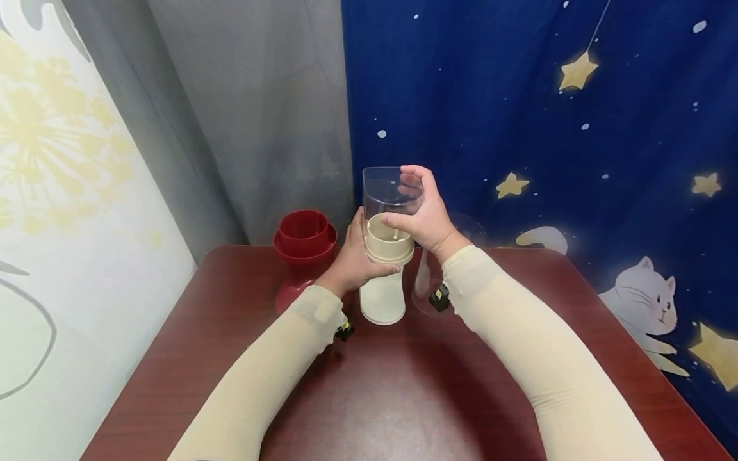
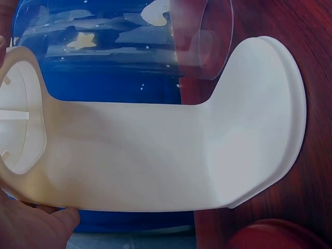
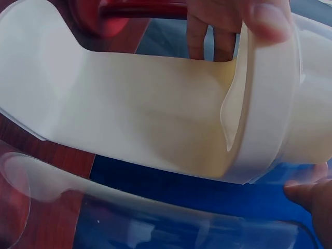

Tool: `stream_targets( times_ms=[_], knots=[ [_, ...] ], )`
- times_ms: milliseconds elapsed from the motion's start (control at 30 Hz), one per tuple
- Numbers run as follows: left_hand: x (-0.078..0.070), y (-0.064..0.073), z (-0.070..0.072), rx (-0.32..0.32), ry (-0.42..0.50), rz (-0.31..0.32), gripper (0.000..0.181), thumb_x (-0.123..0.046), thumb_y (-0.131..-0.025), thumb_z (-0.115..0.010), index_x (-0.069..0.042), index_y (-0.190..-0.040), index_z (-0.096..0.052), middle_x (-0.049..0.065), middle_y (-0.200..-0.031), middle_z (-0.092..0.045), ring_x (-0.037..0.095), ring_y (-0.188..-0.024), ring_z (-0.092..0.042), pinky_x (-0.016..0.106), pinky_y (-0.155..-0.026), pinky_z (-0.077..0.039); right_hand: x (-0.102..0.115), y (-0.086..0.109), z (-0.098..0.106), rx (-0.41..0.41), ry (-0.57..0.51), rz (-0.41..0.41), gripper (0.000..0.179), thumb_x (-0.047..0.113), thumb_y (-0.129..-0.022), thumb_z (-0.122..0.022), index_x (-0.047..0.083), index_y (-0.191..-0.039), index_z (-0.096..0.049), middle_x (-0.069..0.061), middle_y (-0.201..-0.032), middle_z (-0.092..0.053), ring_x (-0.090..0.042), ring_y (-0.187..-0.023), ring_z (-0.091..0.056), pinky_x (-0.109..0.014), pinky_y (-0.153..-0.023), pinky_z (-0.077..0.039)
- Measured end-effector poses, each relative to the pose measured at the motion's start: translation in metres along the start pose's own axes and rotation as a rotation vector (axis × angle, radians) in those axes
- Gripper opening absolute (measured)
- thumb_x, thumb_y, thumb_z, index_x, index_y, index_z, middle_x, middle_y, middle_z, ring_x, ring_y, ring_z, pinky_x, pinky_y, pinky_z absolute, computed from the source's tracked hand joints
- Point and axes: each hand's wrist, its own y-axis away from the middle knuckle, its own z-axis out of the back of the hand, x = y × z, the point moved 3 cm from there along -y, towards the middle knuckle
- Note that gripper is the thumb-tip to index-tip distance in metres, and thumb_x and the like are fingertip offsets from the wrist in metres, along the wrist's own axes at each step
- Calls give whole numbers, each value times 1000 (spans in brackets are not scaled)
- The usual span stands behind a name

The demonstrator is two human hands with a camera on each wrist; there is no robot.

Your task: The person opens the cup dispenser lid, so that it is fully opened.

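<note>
A cream plastic dispenser stand [image 1: 383,301] with a curved back and wide foot stands upright on the table. Its round collar [image 1: 389,246] carries a clear plastic container [image 1: 380,186], flat on one side. My left hand [image 1: 360,259] grips the stand around its collar, thumb across the front. Higher up, my right hand [image 1: 429,214] holds the clear container from the right, thumb in front and fingers behind. In the right wrist view the left thumb [image 3: 270,23] lies over the collar, and the right fingers [image 3: 311,197] touch the clear wall.
A red stand of similar shape [image 1: 305,237] is close on the left. On the right, partly behind my right wrist, stands another clear container [image 2: 129,52]. The brown table [image 1: 369,397] ends at the back against grey and blue star-patterned curtains [image 1: 461,96].
</note>
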Motion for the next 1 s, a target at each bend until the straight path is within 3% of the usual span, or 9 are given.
stream_targets(
  times_ms=[100, 333, 567, 833, 1000],
  knots=[
    [0, -1, 0, -6, 3, -9, 147, -35, -68, -100, -26, -169, 7, 12, -168, -20, 32, -148, -34, 52, -123, -38, 1, -2, 0, -10, 1, -7, 90, 6, -74, -87, 9, -150, -38, -18, -154, -45, -32, -140, -52, -53, -114, -48],
    [1, -2, 1, -5, 8, -4, 148, -34, -67, -100, -24, -169, 7, 13, -167, -21, 33, -148, -34, 52, -124, -36, 1, -5, 0, -10, 3, -19, 87, 12, -74, -85, 8, -148, -39, -17, -155, -46, -34, -140, -52, -55, -115, -47],
    [2, 0, 2, 7, -3, 0, 148, -35, -68, -99, -25, -169, 8, 12, -168, -20, 32, -148, -34, 50, -124, -37, 0, -3, -1, -14, 4, 26, 86, 8, -74, -85, 2, -146, -40, -17, -151, -49, -34, -137, -54, -54, -113, -49],
    [1, 2, 0, 11, -17, -2, 147, -34, -69, -99, -26, -169, 8, 12, -167, -22, 31, -148, -35, 49, -124, -37, 0, 2, 0, -31, 31, 80, 90, 21, -69, -89, 2, -143, -42, -15, -147, -52, -28, -132, -57, -48, -107, -55],
    [0, 3, 0, 10, -20, -2, 148, -34, -68, -100, -26, -169, 8, 12, -165, -24, 31, -146, -36, 48, -123, -37, 0, 2, 1, -29, 33, 93, 93, 26, -66, -90, 2, -142, -42, -16, -146, -52, -28, -132, -57, -52, -108, -53]
  ],
)
